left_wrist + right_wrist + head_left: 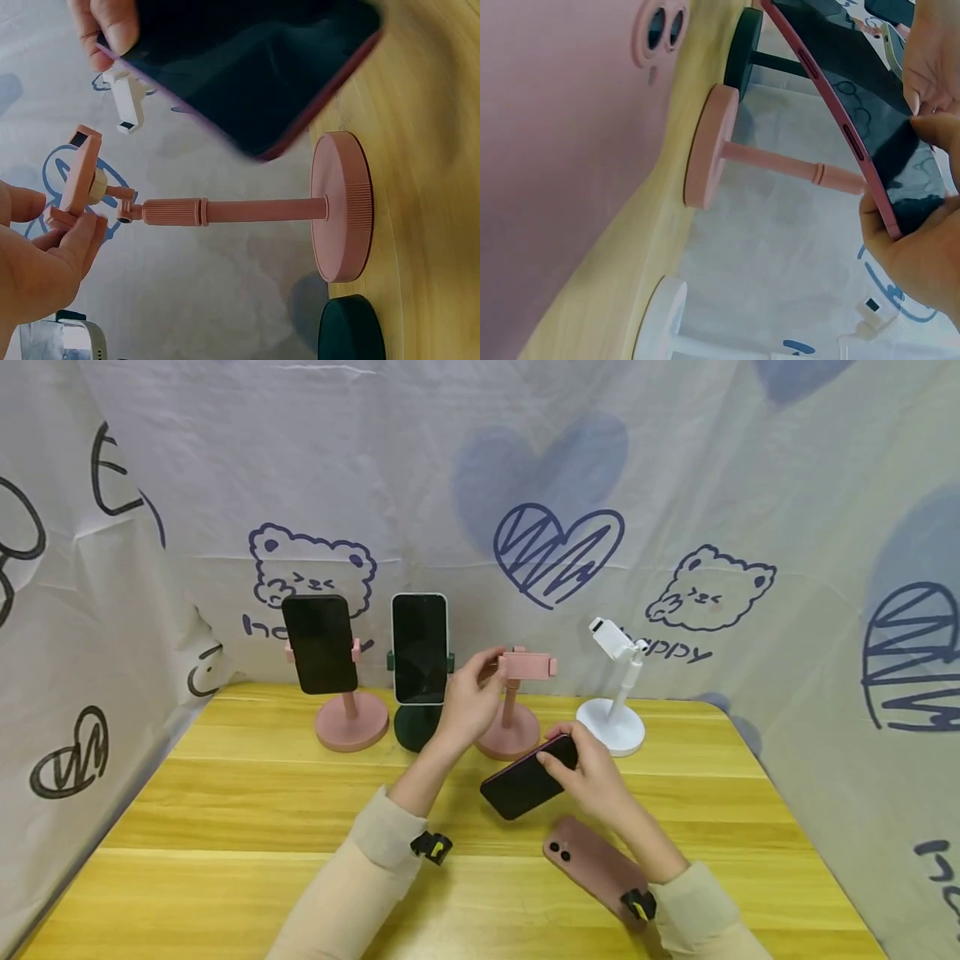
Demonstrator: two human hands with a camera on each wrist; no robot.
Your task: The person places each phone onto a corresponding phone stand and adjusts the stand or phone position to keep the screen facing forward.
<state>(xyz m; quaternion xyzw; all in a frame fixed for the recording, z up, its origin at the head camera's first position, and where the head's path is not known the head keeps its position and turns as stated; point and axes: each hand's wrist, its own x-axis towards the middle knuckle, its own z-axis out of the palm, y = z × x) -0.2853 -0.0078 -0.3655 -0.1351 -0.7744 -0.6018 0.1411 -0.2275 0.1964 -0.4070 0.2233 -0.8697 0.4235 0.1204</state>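
Phone stands [510,737] on table [210,827], backdrop [412,485] behind

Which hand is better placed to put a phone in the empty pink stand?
Likely the right hand: it grips a phone near that stand, while the left hand holds the stand's clamp.

Wood-grain table [225,827], pink stand [351,724], green stand [415,729], second pink stand [512,727], white stand [613,725], pink phone [596,864]

1 round-based pink phone stand [351,728], leftmost, clamping 1 upright black-screened phone [321,643]. 1 round-based dark green phone stand [415,731], beside it, clamping 1 white-rimmed, dark-screened phone [420,647]. 1 round-based white phone stand [611,728], rightmost, its holder tilted. 1 pink-backed phone [592,864] with 2 camera lenses, lying lenses up on the yellow wood-grain table [225,827]. 1 pale, creased cloth backdrop [405,485] printed with blue hearts and bear faces.
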